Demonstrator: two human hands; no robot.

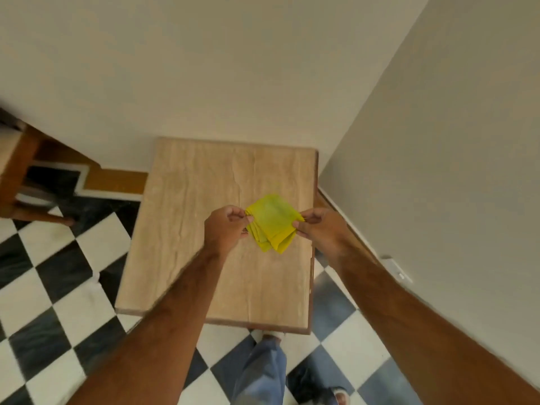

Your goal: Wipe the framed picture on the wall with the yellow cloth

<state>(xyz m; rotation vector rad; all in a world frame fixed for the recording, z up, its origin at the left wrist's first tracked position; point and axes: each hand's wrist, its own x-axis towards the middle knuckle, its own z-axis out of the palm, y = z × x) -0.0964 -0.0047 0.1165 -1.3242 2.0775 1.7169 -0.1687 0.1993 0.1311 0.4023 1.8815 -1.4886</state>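
A folded yellow cloth (271, 222) is held just above the light wooden table (198, 217), over its right half. My left hand (226, 230) pinches the cloth's left corner. My right hand (318, 228) pinches its right corner. The cloth's folded layers hang down between the two hands. No framed picture is in view; only bare cream walls show above and to the right.
The table stands in a corner, its far edge against the wall (204, 68) and a second wall (453, 141) close on the right. A wooden chair or stool (20, 176) stands at the left. The floor (58, 287) has black and white checkered tiles.
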